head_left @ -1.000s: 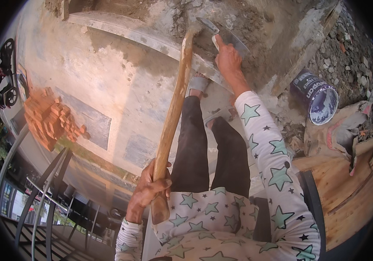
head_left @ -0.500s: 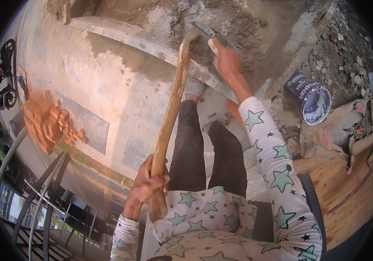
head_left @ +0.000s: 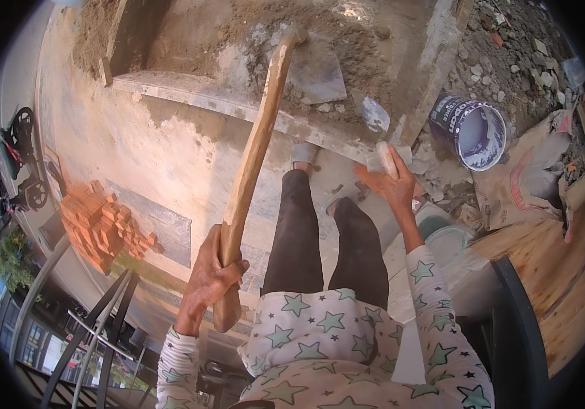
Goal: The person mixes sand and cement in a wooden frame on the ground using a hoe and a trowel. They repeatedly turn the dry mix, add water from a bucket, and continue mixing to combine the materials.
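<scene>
My left hand is wrapped round the lower end of a long wooden handle of a hoe. Its flat metal blade lies at the far end over grey-brown mortar in a wood-edged mixing bed. In my right hand is a trowel, gripped by its pale handle. The trowel's blade points away from me, above the near right corner of the bed and apart from the hoe.
A dark paint bucket lies tipped at the right, beside rubble and a torn paper sack. Wooden boards are at lower right. A heap of orange bricks sits at the left. The bed's wooden edge crosses ahead of my feet.
My right hand has drawn the trowel back toward me and right, away from the hoe's blade, which is now in plain sight. My left hand keeps its grip on the hoe.
</scene>
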Motion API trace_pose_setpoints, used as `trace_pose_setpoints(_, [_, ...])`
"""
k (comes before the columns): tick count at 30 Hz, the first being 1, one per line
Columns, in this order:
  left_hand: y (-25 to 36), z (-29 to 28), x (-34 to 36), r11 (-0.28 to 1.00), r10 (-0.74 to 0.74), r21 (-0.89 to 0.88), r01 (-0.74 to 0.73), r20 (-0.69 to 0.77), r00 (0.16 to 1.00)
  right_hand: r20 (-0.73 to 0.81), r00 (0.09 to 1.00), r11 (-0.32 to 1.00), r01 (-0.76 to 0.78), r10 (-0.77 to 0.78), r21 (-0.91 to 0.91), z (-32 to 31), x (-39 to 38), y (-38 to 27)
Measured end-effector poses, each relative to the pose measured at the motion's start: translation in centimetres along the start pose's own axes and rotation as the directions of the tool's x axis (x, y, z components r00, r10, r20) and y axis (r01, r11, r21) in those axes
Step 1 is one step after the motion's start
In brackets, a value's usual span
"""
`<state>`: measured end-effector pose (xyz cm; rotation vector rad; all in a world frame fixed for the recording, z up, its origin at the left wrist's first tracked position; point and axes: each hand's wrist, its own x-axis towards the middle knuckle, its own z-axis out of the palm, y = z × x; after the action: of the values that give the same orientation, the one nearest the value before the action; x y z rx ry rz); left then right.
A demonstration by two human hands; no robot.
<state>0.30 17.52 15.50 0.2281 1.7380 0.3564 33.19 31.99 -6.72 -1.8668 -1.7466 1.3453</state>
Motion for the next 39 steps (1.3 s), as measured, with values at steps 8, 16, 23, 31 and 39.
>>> trace_pose_setpoints(8, [-2.0,-1.8,-3.4,0.839,0.156,0.529,-0.126,-0.012,0.988,-0.118,0.989,0.966,-0.058,0.09,0.253,-1.0,-2.0,-1.3])
trace_pose_setpoints(16, [-6.0,-0.1,-4.4,0.739,0.268,0.631,-0.236,0.046,0.962,-0.015,0.934,0.882,0.333,-0.358,-0.334,-0.4,1.9,-3.1])
trace_pose_setpoints(23, [-8.8,0.8,-4.7,0.708,0.215,0.684,-0.178,0.032,0.976,0.301,0.829,0.631,0.555,-0.471,-0.542,-1.8,5.6,-8.4])
trace_pose_setpoints(31, [-12.4,2.0,-4.6,0.703,0.249,0.68,-0.21,0.041,0.968,0.361,0.767,0.318,0.575,-0.531,-0.754,-2.1,12.8,-11.2])
trace_pose_setpoints(39, [-14.9,2.6,-4.4,0.75,0.237,0.633,-0.193,0.015,0.971,0.379,0.775,0.398,0.599,-0.506,-0.695,-1.6,12.7,-12.8])
